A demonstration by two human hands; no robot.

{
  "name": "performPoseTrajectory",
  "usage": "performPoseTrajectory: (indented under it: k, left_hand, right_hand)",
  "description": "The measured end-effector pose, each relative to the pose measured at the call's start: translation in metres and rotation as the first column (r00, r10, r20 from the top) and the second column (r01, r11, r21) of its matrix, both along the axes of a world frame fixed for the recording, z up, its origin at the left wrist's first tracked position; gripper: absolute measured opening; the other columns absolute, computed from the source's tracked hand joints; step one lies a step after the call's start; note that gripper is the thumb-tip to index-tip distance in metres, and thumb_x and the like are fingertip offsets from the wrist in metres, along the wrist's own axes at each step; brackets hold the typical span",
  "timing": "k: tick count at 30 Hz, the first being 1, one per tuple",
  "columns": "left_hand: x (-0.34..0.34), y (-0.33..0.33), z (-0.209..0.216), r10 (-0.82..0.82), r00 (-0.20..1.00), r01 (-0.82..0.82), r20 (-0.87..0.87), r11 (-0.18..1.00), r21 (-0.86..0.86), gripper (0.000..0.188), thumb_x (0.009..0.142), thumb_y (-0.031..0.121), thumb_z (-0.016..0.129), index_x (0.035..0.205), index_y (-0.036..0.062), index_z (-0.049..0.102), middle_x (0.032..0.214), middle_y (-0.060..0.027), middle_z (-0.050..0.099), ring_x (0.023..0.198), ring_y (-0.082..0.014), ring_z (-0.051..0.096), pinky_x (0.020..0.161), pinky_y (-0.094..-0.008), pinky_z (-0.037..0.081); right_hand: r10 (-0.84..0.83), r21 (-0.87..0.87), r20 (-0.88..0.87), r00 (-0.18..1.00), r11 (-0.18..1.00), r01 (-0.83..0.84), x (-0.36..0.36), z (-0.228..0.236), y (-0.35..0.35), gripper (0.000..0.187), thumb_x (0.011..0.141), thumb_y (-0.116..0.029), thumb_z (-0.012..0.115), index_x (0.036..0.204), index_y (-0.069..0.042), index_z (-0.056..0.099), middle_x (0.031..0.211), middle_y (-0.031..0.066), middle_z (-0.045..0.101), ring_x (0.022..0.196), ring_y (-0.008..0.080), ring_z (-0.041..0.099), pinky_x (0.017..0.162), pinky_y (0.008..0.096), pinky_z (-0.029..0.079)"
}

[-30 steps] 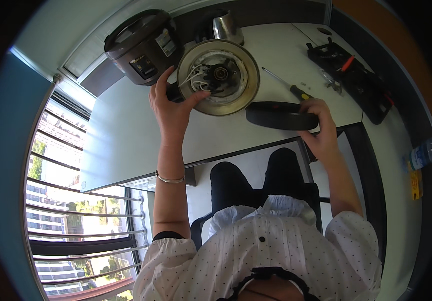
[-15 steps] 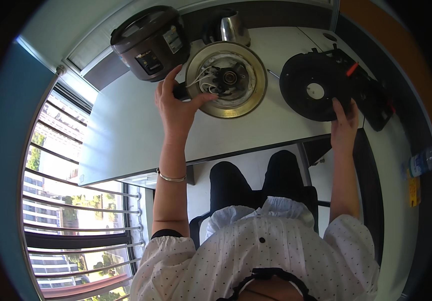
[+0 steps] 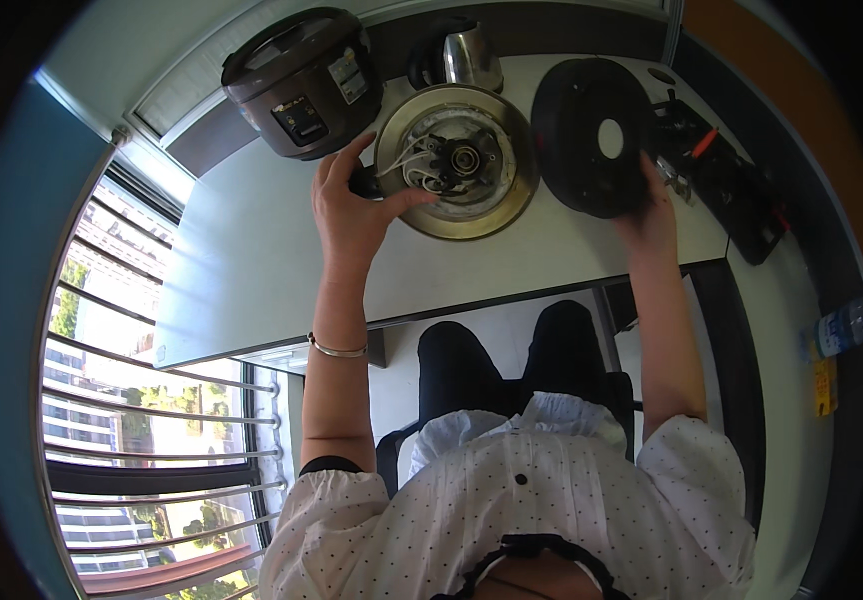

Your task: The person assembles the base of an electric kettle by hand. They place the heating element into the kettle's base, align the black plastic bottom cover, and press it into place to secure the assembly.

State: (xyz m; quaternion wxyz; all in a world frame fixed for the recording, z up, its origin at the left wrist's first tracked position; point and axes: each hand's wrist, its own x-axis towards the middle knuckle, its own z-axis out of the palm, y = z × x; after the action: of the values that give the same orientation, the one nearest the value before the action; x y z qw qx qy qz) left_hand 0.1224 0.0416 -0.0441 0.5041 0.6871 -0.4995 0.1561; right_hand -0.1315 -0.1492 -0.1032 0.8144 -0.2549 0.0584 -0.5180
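Left of kettle (image 3: 481,222): holding left hand (image 3: 349,208) spread at rim; cannot tell whether gripping. Within kettle: showing bare wires (image 3: 413,165). Just right of kettle: pinching tilted black disc (image 3: 579,110) by edge, right hand (image 3: 655,208). Probably orienting disc; next, calls for steady kettle, wires untouched.

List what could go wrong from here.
1. The loose white wires lie exposed in the open metal base, close to the thumb of the left hand; they might get snagged or tugged.
2. The black disc is held near its edge by the right hand alone, so it could tip or slip.
3. If swung rightward, it might knock the nearby tool case.
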Motion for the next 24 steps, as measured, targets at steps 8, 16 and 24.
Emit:
performPoseTrajectory:
  k: [8, 16, 24]
  left_hand:
    - [0.004, 0.002, 0.001, -0.057, 0.998, 0.058, -0.022, 0.997, 0.045, 0.080, 0.040, 0.033, 0.094, 0.111, 0.0068, 0.067, 0.080, -0.0070, 0.062, 0.072, -0.0213, 0.060, 0.069, -0.0348, 0.050]
    - [0.000, 0.005, 0.009, -0.004, 0.996, 0.014, -0.085, 0.994, 0.112, 0.082, 0.039, 0.030, 0.094, 0.113, 0.0066, 0.066, 0.072, -0.0035, 0.060, 0.066, -0.0161, 0.057, 0.063, -0.0306, 0.048]
    - [-0.008, 0.020, 0.033, -0.031, 0.974, 0.080, -0.223, 0.974, 0.211, 0.077, 0.046, 0.020, 0.094, 0.116, 0.0060, 0.066, 0.072, -0.0004, 0.060, 0.066, -0.0100, 0.057, 0.061, -0.0257, 0.047]
  right_hand:
    - [0.327, 0.035, 0.084, 0.941, 0.943, -0.331, 0.045, -0.013, 0.000, 0.036, 0.095, -0.024, 0.056, 0.124, -0.002, 0.055, 0.119, 0.0123, 0.063, 0.110, 0.0258, 0.060, 0.095, 0.0410, 0.050]
    - [0.359, 0.066, -0.004, 0.933, 0.931, -0.358, 0.058, -0.005, 0.022, 0.034, 0.096, -0.022, 0.055, 0.122, -0.001, 0.055, 0.119, 0.0129, 0.062, 0.110, 0.0241, 0.061, 0.094, 0.0395, 0.051]
    - [0.330, 0.042, -0.104, 0.938, 0.944, -0.327, 0.048, 0.010, 0.037, 0.035, 0.097, -0.023, 0.052, 0.124, 0.000, 0.053, 0.121, 0.0140, 0.061, 0.110, 0.0243, 0.060, 0.094, 0.0372, 0.051]
